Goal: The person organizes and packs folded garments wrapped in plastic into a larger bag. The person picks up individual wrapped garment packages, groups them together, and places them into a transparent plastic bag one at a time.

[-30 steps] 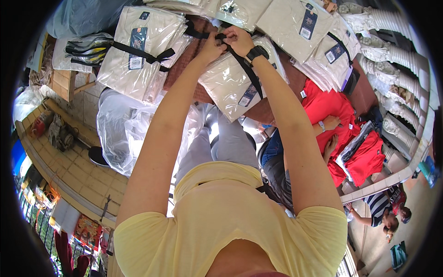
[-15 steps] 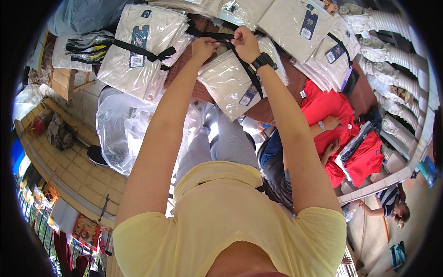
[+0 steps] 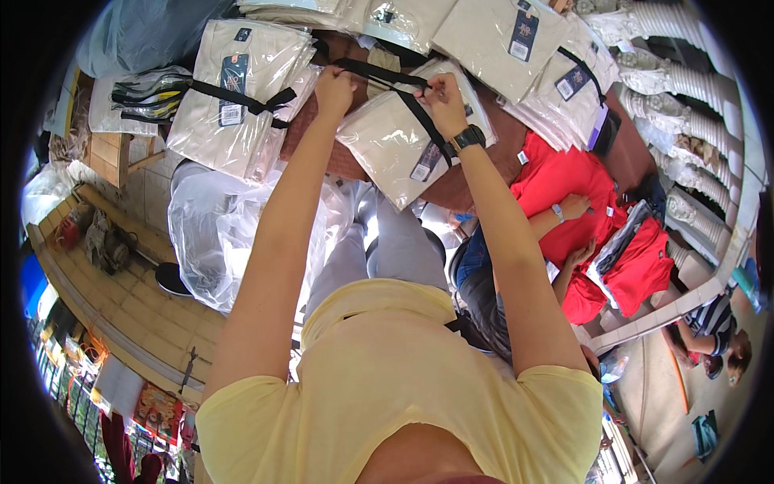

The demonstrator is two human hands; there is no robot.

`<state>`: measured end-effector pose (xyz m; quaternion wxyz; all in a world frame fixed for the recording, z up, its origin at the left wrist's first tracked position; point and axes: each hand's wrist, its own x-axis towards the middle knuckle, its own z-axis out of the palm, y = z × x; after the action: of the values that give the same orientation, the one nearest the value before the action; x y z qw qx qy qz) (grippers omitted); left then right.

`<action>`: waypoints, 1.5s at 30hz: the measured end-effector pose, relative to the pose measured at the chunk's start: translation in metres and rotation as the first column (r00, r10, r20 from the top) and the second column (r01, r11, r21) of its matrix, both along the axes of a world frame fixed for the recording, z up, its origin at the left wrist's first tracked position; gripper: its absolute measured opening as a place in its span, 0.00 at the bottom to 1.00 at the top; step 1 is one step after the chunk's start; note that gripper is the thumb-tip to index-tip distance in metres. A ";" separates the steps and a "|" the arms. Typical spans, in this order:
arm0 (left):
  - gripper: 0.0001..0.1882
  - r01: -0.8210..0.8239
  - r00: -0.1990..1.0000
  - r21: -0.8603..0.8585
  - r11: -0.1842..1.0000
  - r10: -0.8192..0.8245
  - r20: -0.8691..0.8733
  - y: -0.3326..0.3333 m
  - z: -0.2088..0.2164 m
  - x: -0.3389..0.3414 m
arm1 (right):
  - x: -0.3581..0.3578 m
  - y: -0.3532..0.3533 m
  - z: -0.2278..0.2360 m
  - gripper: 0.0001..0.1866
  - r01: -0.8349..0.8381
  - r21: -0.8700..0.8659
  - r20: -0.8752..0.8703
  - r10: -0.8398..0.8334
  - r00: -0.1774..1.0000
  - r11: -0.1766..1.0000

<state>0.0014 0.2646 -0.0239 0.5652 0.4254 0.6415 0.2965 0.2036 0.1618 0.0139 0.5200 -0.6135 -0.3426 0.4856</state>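
Note:
A bundle of cream folded garments in clear plastic bags (image 3: 379,145) lies in front of me, with a black fabric strap (image 3: 377,73) around it. My left hand (image 3: 333,90) is closed on one part of the strap, past the bundle's left corner. At the bundle's far right side, my right hand (image 3: 445,103) pinches another part of the strap. Between my hands the strap runs nearly straight, and one length crosses down over the bundle. To the left, a similar bagged bundle (image 3: 205,133) is bound with a knotted black strap (image 3: 256,105).
More bagged cream garments (image 3: 500,36) are stacked at the far right on the brown-covered surface (image 3: 492,173). Red garments (image 3: 564,181) lie to the right under another person's hands (image 3: 574,207). Clear plastic sheeting (image 3: 214,234) hangs near my legs. White balusters (image 3: 677,77) line the right.
My hands have moved apart, the left one leftward and the right one slightly right and nearer. The strap between them is now stretched out longer.

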 end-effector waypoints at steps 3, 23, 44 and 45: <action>0.11 0.016 0.622 -0.470 0.883 0.359 0.696 -0.012 0.040 0.018 | -0.010 -0.003 -0.006 0.10 0.047 0.075 0.057 -0.052 0.997 0.996; 0.39 0.845 0.456 -0.110 0.523 -0.813 -0.363 -0.008 -0.001 0.043 | -0.042 -0.136 -0.025 0.35 0.538 -0.319 -0.546 -0.615 0.569 0.780; 0.33 0.708 0.651 0.041 0.705 -0.629 -0.425 -0.126 -0.014 0.042 | -0.024 -0.122 0.035 0.49 0.080 -0.178 0.942 0.146 0.303 0.981; 0.34 0.710 0.647 0.040 0.703 -0.629 -0.432 -0.123 -0.013 0.038 | -0.026 -0.120 0.027 0.48 0.089 -0.192 0.934 0.154 0.323 0.977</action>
<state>0.0394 0.1413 -0.0370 0.4494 0.7385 0.5011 0.0401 0.1776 0.0423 0.0412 0.1463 -0.8245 -0.5405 0.0810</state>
